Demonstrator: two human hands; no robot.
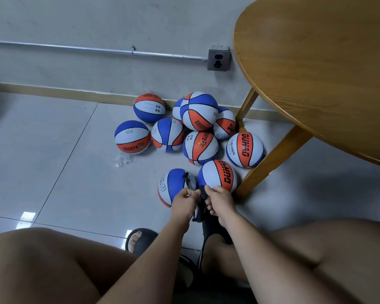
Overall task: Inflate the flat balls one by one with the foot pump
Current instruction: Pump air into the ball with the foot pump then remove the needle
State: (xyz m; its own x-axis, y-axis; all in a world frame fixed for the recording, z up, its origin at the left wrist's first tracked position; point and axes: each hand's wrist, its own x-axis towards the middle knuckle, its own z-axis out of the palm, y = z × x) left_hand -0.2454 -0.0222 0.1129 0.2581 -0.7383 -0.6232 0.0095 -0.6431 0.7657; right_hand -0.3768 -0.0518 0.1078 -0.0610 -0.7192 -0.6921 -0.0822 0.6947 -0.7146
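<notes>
The left hand (185, 201) has its fingers curled in tight, pinching the lower end of a thin black hose (187, 180). The right hand (221, 199), just beside it at three o'clock, curls its fingers and thumb round the black top of the foot pump (199, 213), which stands between the two wrists. How the hose joins the pump is hidden by the hands. The hose runs up toward eleven o'clock to the near ball (172, 186), a blue, white and orange basketball on the floor touching the left knuckles; its side by the hose looks sunken. At one o'clock from the hands a second basketball (219, 175), with orange lettering, sits against a table leg (270, 160). Farther out at twelve o'clock the other basketballs (199, 148) lie heaped against the wall, one (199, 110) perched on top of the rest. Some clear plastic scraps (122, 160) lie at ten o'clock, well apart from the hands. At six o'clock a black sandal (140, 240) shows between bare knees. The round wooden table (316, 73) fills the two o'clock corner, with a wall socket (219, 60) beside its edge.
</notes>
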